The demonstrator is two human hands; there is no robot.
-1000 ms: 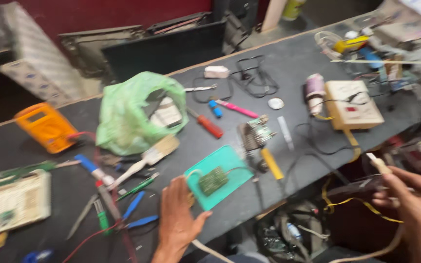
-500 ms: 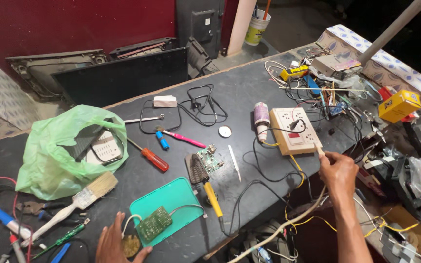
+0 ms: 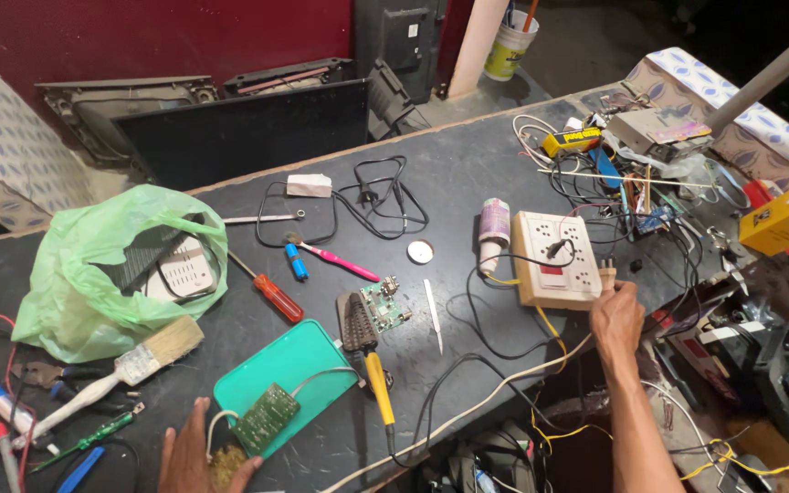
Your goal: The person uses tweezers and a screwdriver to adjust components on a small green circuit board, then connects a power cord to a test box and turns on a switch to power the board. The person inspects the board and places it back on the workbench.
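Right hand [image 3: 615,315] has moved to the socket board's [image 3: 554,259] edge w/ fingers pinching a plug [image 3: 607,271] beside it, left hand [image 3: 195,456] lying loose-fingered at the green tray [image 3: 308,351], steadying a PCB [image 3: 265,418].

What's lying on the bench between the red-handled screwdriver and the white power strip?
In the head view, from the red-handled screwdriver toward the white power strip: a pink toothbrush, a small green circuit board, white tweezers and black cable.

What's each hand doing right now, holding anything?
Left hand: open, resting at the edge of the green tray by the circuit board.
Right hand: closed on a plug beside the socket board.
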